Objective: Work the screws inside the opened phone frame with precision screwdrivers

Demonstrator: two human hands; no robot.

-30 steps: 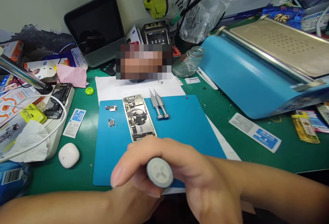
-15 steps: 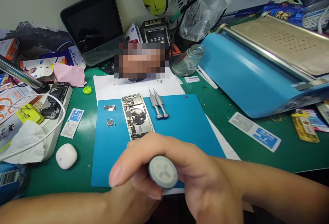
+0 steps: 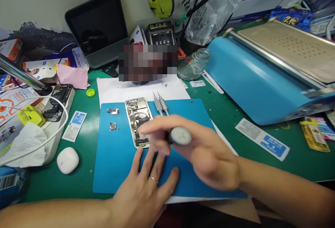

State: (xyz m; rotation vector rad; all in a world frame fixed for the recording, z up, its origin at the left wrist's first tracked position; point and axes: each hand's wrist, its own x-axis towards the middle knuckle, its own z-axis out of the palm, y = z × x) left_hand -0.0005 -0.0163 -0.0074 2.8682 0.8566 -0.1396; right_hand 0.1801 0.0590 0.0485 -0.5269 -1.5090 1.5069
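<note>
- Two hands: your left hand (image 3: 142, 188) lies spread on the blue mat (image 3: 112, 165), gripping nothing, fingertips by the phone (image 3: 142, 104), probably steadying it.
- One grey-capped tool (image 3: 181, 136), wrapped in your right hand's (image 3: 209, 153) curled fingers; tip hidden.
- One phone, innards up, mid-mat, likely for easy reach.
- Two screwdrivers (image 3: 157, 106) alongside, probably to be handy.
- Two small parts (image 3: 113, 111) left, likely against mixing; tiny bits (image 3: 118, 128), can't count.
</note>
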